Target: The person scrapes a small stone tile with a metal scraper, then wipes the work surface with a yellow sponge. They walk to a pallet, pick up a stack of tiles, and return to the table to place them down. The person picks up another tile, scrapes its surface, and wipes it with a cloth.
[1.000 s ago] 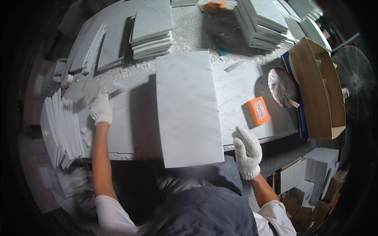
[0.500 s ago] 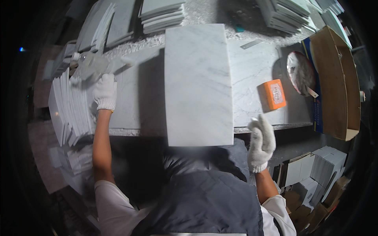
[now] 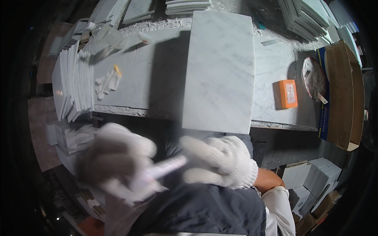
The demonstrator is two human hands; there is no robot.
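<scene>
- While both gloved hands sat close to the camera, low over the person's dark vest, a pale thin object [image 3: 165, 167] lay between them; blur hid what it was.
- Left hand [image 3: 118, 161] was badly smeared by motion, its white glove curled around the near end of that object, though the grip itself could not be judged.
- Right hand [image 3: 220, 161] was sharper, fingers bent inward in a knit glove, touching or just beside the object's far end; whether it clamped on it could not be told.
- Neither hand touched the desk [image 3: 271, 63], a grey-white stone surface with a rough, crumbly front edge.
- On the desk lay a big marble slab [image 3: 220, 70], long side running away from the person, its near end jutting past the desk's front edge.
- A spare pair of white gloves [image 3: 107, 83] lay on the desk left of the slab, well apart from it.
- An orange block [image 3: 288, 93] sat right of the slab, with a round disc [image 3: 313, 78] just beyond it near the desk's right end.
- Thin tiles [image 3: 75, 84] stood on edge in a row at the desk's left end.
- Flat tile stacks [image 3: 305, 17] rested at the back right.
- An open cardboard box [image 3: 342, 94] stood right of the desk, and small white cartons [image 3: 315, 179] sat on the floor below it.
- Surrounding room was dark, with only the desk brightly lit.
</scene>
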